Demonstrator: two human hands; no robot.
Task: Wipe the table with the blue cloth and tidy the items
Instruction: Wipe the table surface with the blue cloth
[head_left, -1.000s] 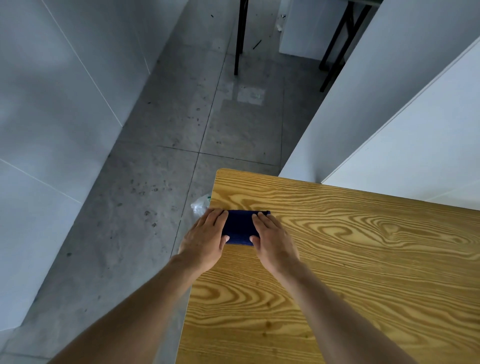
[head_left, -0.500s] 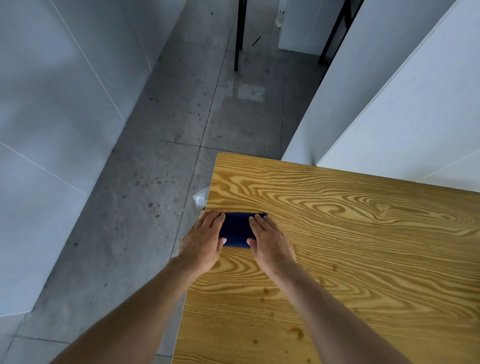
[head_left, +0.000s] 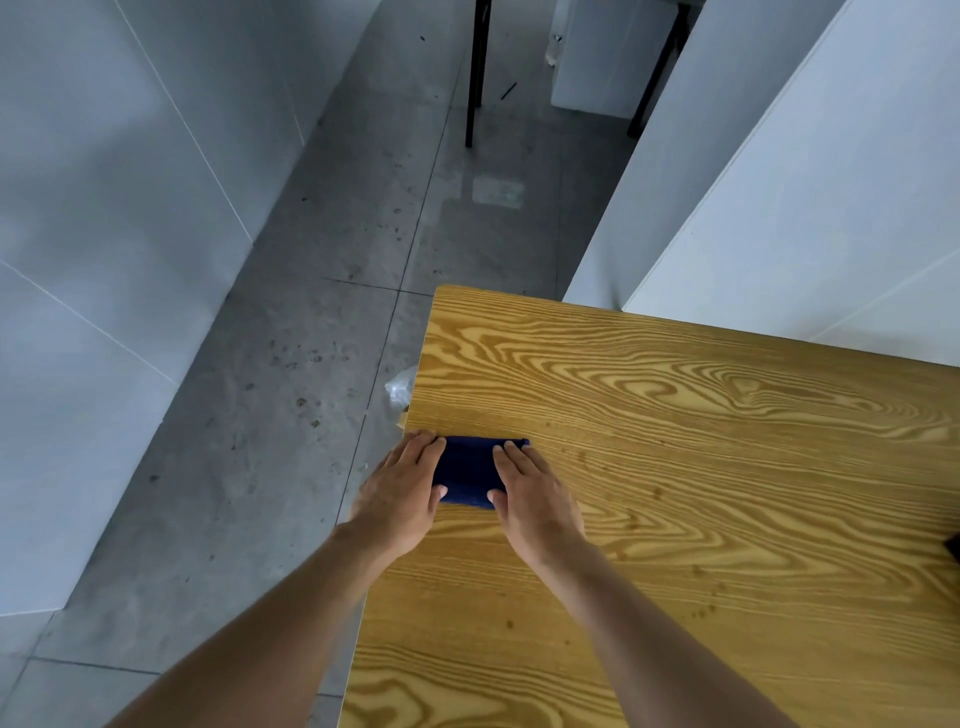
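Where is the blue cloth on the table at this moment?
In the head view the blue cloth lies flat near the left edge of the wooden table, with the left hand and right hand pressing on its two ends.

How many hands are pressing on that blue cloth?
2. The left hand lies flat on the blue cloth at the table edge; the right hand lies flat on its other end.

The worktop (head_left: 701, 467) lies bare right of and beyond the folded blue cloth (head_left: 467, 473); white panels (head_left: 779, 208) wall its far edge, and a dark object (head_left: 953, 545) intrudes at the right border.
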